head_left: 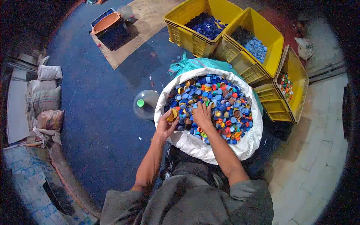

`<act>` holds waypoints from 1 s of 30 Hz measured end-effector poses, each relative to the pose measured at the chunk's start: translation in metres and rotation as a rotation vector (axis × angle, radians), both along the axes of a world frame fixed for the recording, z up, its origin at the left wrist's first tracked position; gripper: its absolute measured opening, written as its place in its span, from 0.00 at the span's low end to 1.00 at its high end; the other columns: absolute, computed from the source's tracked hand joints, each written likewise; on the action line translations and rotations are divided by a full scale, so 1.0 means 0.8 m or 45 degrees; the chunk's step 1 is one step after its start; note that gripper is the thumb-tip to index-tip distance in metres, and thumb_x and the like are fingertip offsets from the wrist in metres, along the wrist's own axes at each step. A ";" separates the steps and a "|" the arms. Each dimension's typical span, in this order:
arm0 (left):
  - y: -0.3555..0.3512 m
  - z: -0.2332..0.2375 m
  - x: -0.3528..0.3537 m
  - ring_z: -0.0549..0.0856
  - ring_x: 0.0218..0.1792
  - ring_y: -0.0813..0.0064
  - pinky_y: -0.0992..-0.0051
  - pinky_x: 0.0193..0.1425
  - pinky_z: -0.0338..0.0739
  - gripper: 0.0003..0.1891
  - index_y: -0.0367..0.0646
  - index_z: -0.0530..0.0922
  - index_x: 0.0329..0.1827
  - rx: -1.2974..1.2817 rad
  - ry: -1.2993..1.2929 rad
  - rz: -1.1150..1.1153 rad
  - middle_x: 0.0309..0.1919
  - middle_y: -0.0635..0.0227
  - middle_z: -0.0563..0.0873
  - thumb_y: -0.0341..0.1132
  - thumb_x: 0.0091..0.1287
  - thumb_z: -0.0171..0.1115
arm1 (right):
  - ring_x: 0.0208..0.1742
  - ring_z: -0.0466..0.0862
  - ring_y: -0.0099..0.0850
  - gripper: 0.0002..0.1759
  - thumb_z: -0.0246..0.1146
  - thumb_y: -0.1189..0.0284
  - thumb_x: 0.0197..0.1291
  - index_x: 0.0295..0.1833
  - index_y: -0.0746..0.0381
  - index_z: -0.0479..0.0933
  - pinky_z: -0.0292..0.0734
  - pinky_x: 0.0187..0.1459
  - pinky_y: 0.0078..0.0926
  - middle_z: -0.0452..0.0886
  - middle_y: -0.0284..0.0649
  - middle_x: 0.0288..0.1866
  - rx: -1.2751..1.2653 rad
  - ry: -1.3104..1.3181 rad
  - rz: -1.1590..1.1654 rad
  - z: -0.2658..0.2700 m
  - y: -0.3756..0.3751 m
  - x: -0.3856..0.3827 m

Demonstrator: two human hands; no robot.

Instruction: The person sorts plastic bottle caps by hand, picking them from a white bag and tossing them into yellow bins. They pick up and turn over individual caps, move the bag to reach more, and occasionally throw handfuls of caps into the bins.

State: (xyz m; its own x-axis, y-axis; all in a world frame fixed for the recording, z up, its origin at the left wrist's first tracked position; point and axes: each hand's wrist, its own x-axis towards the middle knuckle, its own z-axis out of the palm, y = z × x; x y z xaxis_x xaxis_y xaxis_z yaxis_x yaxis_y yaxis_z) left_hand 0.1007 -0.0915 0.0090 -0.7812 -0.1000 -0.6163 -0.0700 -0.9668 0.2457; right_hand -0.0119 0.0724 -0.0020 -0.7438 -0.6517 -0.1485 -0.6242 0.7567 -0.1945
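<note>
A white sack with its rim rolled open stands in front of me, full of loose bottle caps in blue, orange, red, green and yellow. At its left side my left hand is closed around yellow caps. My right hand reaches into the caps near the middle, fingers bent down and pressed together at a light blue cap. Its fingertips are partly hidden among the caps.
Yellow crates holding sorted caps stand behind and right of the sack. A teal sack lies behind it. A clear bottle with a green cap is at left. An orange basin stands farther back; bags line the left wall.
</note>
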 end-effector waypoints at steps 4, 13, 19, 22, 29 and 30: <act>0.006 -0.004 0.003 0.84 0.43 0.70 0.73 0.46 0.83 0.10 0.41 0.78 0.45 0.007 -0.005 0.046 0.41 0.64 0.83 0.34 0.64 0.62 | 0.56 0.71 0.45 0.11 0.54 0.70 0.58 0.40 0.56 0.83 0.60 0.57 0.55 0.72 0.47 0.53 0.045 -0.091 -0.017 -0.005 0.002 -0.003; 0.020 -0.010 -0.012 0.84 0.41 0.65 0.73 0.42 0.84 0.15 0.37 0.76 0.48 0.022 -0.015 -0.079 0.43 0.56 0.82 0.36 0.63 0.62 | 0.44 0.81 0.37 0.14 0.70 0.70 0.48 0.40 0.64 0.80 0.77 0.46 0.33 0.79 0.47 0.48 -1.016 -0.759 -0.428 0.004 0.048 -0.015; 0.047 -0.007 -0.041 0.82 0.44 0.67 0.70 0.46 0.81 0.15 0.43 0.76 0.49 0.022 0.149 -0.334 0.45 0.64 0.82 0.40 0.63 0.63 | 0.38 0.81 0.29 0.11 0.61 0.70 0.56 0.44 0.60 0.73 0.77 0.37 0.25 0.80 0.38 0.38 -1.962 -1.802 -0.836 0.020 0.108 0.000; 0.076 0.014 -0.058 0.81 0.48 0.69 0.69 0.52 0.77 0.16 0.45 0.77 0.50 -0.049 0.025 -0.422 0.45 0.67 0.82 0.42 0.63 0.62 | 0.36 0.81 0.35 0.16 0.59 0.64 0.56 0.48 0.60 0.72 0.75 0.34 0.30 0.81 0.42 0.40 -2.303 -1.868 -1.023 0.034 0.130 0.030; 0.168 0.047 -0.073 0.80 0.50 0.66 0.66 0.54 0.77 0.17 0.41 0.75 0.50 0.064 -0.026 -0.721 0.48 0.64 0.81 0.45 0.69 0.51 | 0.46 0.80 0.43 0.25 0.56 0.63 0.55 0.57 0.64 0.69 0.77 0.44 0.39 0.79 0.47 0.47 -2.876 -1.692 -1.454 0.044 0.174 0.110; 0.178 0.032 -0.075 0.80 0.48 0.66 0.67 0.51 0.77 0.16 0.42 0.76 0.47 0.079 0.015 -0.797 0.46 0.64 0.82 0.45 0.70 0.50 | 0.48 0.79 0.43 0.26 0.56 0.65 0.55 0.58 0.66 0.67 0.77 0.47 0.40 0.77 0.49 0.49 -3.005 -1.572 -1.492 0.049 0.176 0.117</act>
